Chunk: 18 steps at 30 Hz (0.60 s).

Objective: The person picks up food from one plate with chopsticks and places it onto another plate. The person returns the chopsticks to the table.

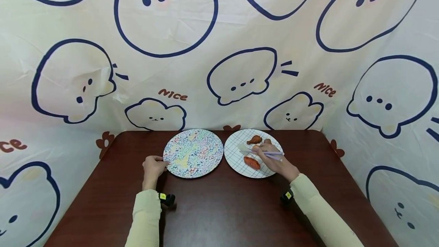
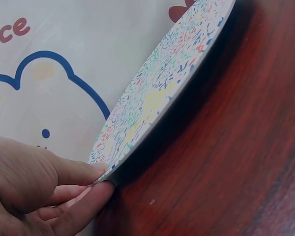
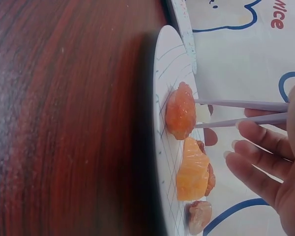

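Our L fingers (image 2: 83, 209) pinch speckled plate (image 1: 192, 153) by rim; R fingers (image 3: 265, 140) grip chopsticks (image 3: 246, 104). We'd keep tips level w/ steady pressure so pale pc. (image 1: 244, 148) won't slip.

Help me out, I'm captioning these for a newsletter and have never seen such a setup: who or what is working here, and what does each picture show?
There is no machine: one person works with two bare hands. The widest picture comes from a camera on the head, looking forward and down. The other two come from the wrists, each watching its own hand.

On the dark wooden table two round plates sit side by side. The left hand pinches the rim of the speckled plate; its grip is thumb and fingers. The right hand holds pale purple chopsticks over the checked plate, which bears brown and orange food-like pieces. The tips reach a pale piece; whether they clamp it, I cannot tell.
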Motion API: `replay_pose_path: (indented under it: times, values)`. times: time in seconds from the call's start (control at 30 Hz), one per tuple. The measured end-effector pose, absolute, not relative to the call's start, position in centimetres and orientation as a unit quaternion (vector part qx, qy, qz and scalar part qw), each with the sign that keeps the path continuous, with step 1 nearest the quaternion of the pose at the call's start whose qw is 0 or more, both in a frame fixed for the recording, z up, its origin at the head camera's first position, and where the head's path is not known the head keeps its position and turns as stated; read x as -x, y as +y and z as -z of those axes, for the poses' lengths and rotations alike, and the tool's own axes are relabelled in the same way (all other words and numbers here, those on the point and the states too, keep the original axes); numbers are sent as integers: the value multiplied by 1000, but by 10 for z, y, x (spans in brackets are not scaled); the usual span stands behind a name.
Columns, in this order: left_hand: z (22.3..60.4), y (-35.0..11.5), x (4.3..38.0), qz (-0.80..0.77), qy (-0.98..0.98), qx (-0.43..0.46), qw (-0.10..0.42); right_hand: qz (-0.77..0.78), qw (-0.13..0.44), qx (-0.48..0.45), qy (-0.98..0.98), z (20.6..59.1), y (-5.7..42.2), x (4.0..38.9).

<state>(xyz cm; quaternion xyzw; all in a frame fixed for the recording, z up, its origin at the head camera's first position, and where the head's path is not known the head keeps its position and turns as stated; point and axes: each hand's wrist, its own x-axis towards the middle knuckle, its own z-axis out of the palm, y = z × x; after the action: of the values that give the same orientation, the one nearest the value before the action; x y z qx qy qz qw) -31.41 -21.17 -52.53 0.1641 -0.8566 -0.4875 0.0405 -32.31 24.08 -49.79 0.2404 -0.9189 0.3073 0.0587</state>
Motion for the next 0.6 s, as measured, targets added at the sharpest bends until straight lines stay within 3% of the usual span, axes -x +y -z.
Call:
replay_pose_path:
  times: [0.37, 0.6]
  values:
    - [527, -212, 311, 495, -851, -169, 41, -215, 117, -321, -915, 493, 232, 325]
    - [528, -212, 310, 500, -851, -157, 45, -222, 94, -340, -909, 489, 229, 326]
